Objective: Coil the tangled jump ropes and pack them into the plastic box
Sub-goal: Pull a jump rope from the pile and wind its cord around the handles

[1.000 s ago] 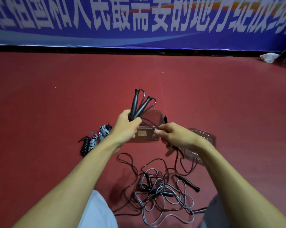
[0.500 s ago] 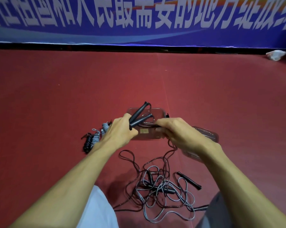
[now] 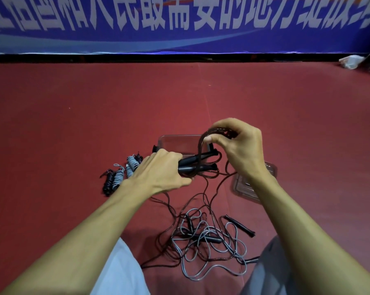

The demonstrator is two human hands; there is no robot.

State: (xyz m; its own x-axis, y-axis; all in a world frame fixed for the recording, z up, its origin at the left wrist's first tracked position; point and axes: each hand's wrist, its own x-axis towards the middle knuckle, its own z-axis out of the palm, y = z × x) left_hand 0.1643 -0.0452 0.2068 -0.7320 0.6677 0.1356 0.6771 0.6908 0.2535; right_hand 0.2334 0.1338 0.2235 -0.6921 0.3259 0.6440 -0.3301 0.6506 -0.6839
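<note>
My left hand (image 3: 158, 173) grips two black jump-rope handles (image 3: 195, 163), which lie level and point right. My right hand (image 3: 238, 145) pinches the dark rope (image 3: 201, 143) of that pair and holds it in a loop above the handles. Behind both hands stands the clear plastic box (image 3: 175, 140) on the red floor. A tangle of grey and dark ropes (image 3: 205, 241) with black handles lies on the floor between my knees. Several coiled ropes (image 3: 120, 176) lie in a row left of the box.
The clear box lid (image 3: 243, 186) lies on the floor to the right, partly hidden by my right forearm. A blue banner (image 3: 179, 24) runs along the far wall. A crumpled white item (image 3: 350, 61) sits at the far right.
My left hand has tipped the handles from pointing up to lying level. My right hand has risen, lifting the dark rope into a loop over the handles.
</note>
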